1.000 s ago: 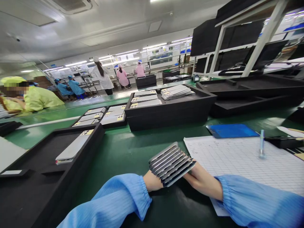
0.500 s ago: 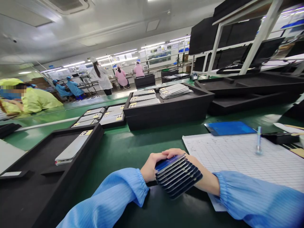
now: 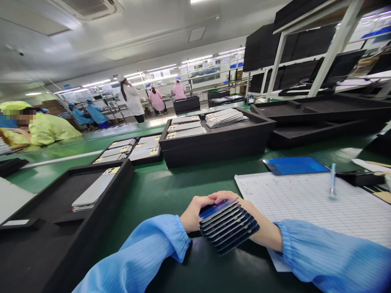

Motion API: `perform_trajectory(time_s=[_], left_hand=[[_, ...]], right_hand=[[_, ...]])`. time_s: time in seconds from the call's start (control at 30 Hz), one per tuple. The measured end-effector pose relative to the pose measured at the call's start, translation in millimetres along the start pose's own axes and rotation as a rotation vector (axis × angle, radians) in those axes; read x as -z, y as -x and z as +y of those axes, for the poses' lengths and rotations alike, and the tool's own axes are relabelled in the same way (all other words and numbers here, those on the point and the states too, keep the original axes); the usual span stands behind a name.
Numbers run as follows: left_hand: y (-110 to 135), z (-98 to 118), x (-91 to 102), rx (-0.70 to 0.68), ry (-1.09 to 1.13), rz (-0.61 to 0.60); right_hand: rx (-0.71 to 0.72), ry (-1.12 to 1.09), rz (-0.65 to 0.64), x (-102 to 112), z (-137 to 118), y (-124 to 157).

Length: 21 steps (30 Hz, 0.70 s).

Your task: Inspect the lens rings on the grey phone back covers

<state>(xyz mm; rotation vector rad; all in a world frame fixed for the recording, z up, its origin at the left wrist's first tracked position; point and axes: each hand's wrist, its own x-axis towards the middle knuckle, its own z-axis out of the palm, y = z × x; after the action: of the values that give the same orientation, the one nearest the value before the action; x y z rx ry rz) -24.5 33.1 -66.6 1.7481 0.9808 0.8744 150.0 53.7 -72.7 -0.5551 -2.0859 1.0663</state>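
Observation:
A fanned stack of thin, dark blue phone-sized panels (image 3: 229, 228) is held between my two hands above the green table (image 3: 152, 195). My left hand (image 3: 192, 213) grips the stack from its left side. Over the far edge and right side, my right hand (image 3: 241, 203) is closed, its fingers meeting those of the left. The panels' near ends tilt down toward me, stepped one below another. Much of each hand's fingers is hidden behind the stack. Just right of my right hand lies a sheet of gridded paper (image 3: 293, 195).
A black tray (image 3: 70, 240) at left holds a few silvery phone backs (image 3: 94, 189). Behind stands a deeper black tray (image 3: 214, 146) with several more. A blue panel (image 3: 299, 165) and a clear tube (image 3: 332, 183) lie at right. A person in yellow (image 3: 51, 126) sits far left.
Almost nothing differs. Both hands keep the same hold on the panel stack, and the view has shifted very slightly.

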Motion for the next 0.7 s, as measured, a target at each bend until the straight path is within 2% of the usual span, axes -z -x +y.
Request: perform_trajectory(time_s=[0.17,0.23,0.33,0.37,0.43,0.5,0.6,0.67,0.7], left_hand=[[-2,7,5.2,-0.064,-0.030,0.002],[-3,10,5.7,-0.074,-0.030,-0.005],[-2,11,5.9,-0.079,-0.019,-0.028],[-2,10,6.0,-0.077,-0.013,-0.034],[-2,10,5.9,-0.068,0.000,-0.040],[-3,9,5.7,-0.052,0.015,-0.033],[-2,13,5.8,-0.004,0.049,-0.035],[-1,18,6.6,0.043,0.078,-0.048],[-1,20,7.1,0.074,0.094,-0.055]], right_hand=[[0.036,0.124,-0.069,4,-6,-2],[0.069,0.199,-0.146,18,-13,-6],[0.081,0.332,-0.326,55,-37,-13],[0.083,0.375,-0.309,67,-48,-15],[0.183,0.410,-0.202,85,-72,-16],[0.329,0.397,-0.036,88,-94,-15],[0.537,0.386,0.056,70,-110,-11],[0.677,0.417,0.102,53,-110,-9],[0.756,0.432,0.081,45,-108,-9]])
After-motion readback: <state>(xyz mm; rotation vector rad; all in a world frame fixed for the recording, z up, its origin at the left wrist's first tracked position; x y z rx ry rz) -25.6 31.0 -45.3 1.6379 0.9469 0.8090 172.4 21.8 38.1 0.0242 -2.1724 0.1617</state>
